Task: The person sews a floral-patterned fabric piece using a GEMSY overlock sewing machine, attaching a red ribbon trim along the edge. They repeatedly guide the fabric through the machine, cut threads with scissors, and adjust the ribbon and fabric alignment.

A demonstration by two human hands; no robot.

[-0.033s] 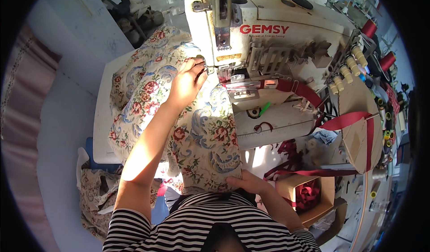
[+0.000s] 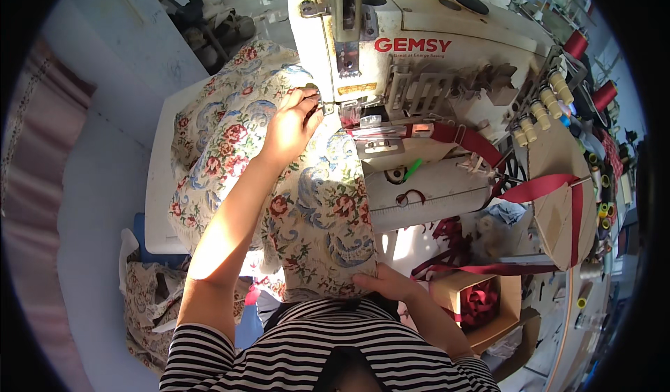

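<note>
A large piece of floral fabric (image 2: 317, 217), cream with red roses and blue scrolls, lies over the white sewing table and hangs toward my body. Its right edge runs up to the needle area of a white sewing machine (image 2: 412, 22). My left hand (image 2: 289, 130) is beside the presser foot, fingers bent and closed on the fabric; the fingertips are partly hidden. At the near right corner, my right hand (image 2: 386, 282) grips the fabric edge, thumb on top and the other fingers underneath. Dark red binding tape (image 2: 474, 144) feeds through a metal guide (image 2: 380, 132) toward the needle.
A cardboard reel (image 2: 551, 231) carries more red tape at the right. Below it stands a cardboard box (image 2: 447, 291) of red tape. Thread spools (image 2: 558, 88) line the far right. More floral fabric (image 2: 150, 315) is piled low at the left, near a wall (image 2: 105, 162).
</note>
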